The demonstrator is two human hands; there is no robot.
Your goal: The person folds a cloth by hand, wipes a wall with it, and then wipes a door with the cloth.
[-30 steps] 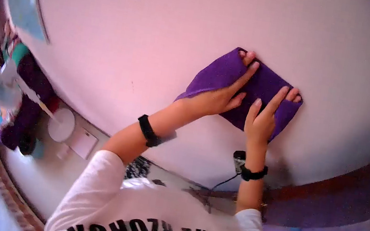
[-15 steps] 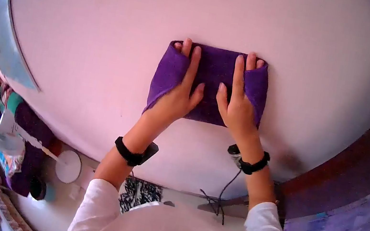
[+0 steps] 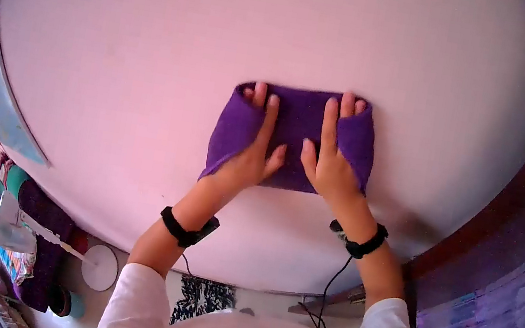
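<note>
The left hand (image 3: 244,156) and right hand (image 3: 337,170) both grip the purple cloth (image 3: 298,118) with straight fingers, the outer ones tucked inside its folded sides, the index fingers and thumbs on top. The cloth lies flat against a pale surface (image 3: 121,100) extending all around it. Level palms, evenly shared pressure and a taut, unwrinkled middle would seem best for handling it. Farther out, a white round-based stand (image 3: 100,267) is below and left of the cloth.
</note>
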